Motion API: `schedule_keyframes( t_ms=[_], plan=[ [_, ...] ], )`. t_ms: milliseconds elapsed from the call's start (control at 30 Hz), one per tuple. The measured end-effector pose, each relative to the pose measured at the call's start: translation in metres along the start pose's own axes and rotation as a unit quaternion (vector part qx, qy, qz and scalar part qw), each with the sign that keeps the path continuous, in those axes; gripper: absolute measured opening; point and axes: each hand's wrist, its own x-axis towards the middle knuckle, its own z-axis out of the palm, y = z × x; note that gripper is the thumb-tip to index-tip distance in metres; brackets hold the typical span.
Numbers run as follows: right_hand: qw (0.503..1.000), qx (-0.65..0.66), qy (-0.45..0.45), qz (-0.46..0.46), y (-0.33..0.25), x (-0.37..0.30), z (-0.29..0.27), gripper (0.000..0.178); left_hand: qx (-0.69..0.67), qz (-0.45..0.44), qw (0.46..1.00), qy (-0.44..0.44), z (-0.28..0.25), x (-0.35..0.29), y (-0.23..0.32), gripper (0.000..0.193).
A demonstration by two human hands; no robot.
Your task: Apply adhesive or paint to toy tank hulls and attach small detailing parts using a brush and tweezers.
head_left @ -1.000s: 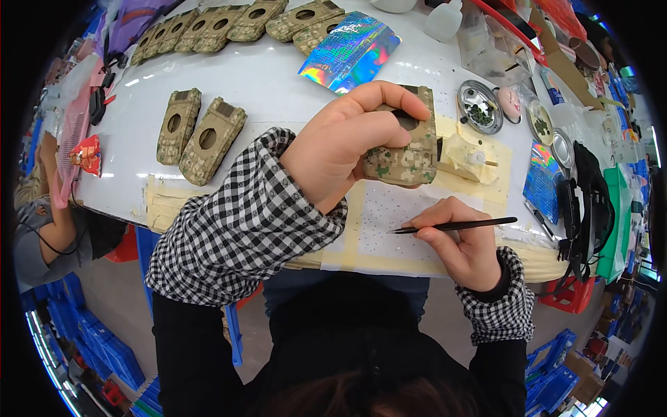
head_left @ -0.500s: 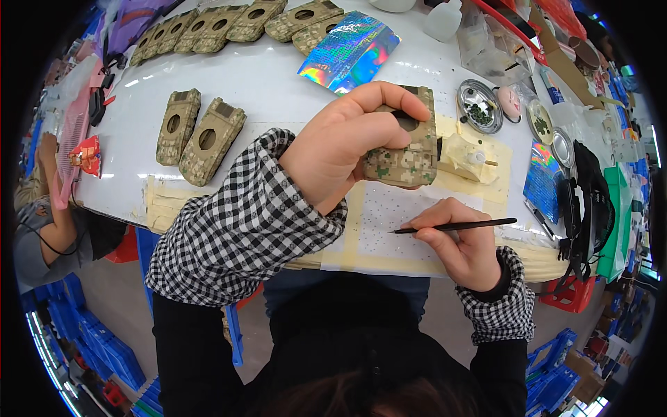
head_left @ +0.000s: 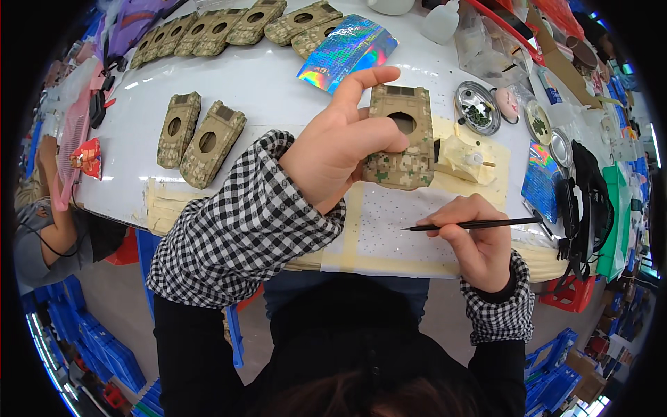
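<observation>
My left hand [head_left: 351, 139] grips a camouflage model tank hull [head_left: 405, 158] by its left side, thumb near the round hole in its top and index finger stretched away from it. Below and to the right, my right hand [head_left: 479, 240] pinches a thin black brush-like tool [head_left: 486, 224], its fine tip pointing left. Under that tip lies a white sheet [head_left: 389, 240] dotted with tiny dark specks and edged with yellowish tape. A tape-covered block [head_left: 467, 158] with a small peg stands right of the held hull.
Two more hulls [head_left: 212, 142] lie at left, and a row of several [head_left: 221, 31] lines the far edge beside a shiny holographic pouch [head_left: 347, 52]. At right are a metal dish with dark green bits [head_left: 478, 108], a pen [head_left: 538, 217] and a black bag [head_left: 590, 194]. Another person's arm [head_left: 59, 222] shows far left.
My right hand has moved right with the black tool, its tip shifting slightly right. My left index finger has lifted off the hull, uncovering its hole and top end.
</observation>
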Motion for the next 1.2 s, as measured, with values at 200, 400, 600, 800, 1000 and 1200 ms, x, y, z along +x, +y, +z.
schedule_keyframes(
  t_ms=[200, 400, 600, 800, 1000, 1200],
  plan=[
    [0.989, 0.008, 0.05, -0.139, -0.041, 0.012, -0.029, 0.011, 0.023, -0.069, 0.997, -0.034, -0.002, 0.003, 0.0, 0.072],
    [0.982, -0.032, -0.003, -0.187, -0.053, 0.04, -0.03, 0.011, -0.003, -0.084, 0.994, -0.063, 0.0, 0.001, 0.001, 0.07],
    [0.985, -0.017, -0.045, -0.166, -0.048, 0.044, -0.026, 0.011, -0.029, -0.096, 0.992, -0.082, 0.005, -0.004, 0.003, 0.072],
    [0.984, -0.05, -0.066, -0.157, -0.05, 0.047, -0.028, 0.017, -0.021, -0.091, 0.992, -0.083, 0.009, -0.009, 0.007, 0.079],
    [0.987, -0.021, -0.062, -0.146, -0.049, 0.046, -0.026, 0.012, -0.015, -0.094, 0.992, -0.085, 0.01, -0.009, 0.008, 0.08],
    [0.986, -0.031, -0.066, -0.147, -0.049, 0.047, -0.026, 0.013, -0.023, -0.097, 0.99, -0.102, 0.007, -0.008, 0.006, 0.079]
  ],
)
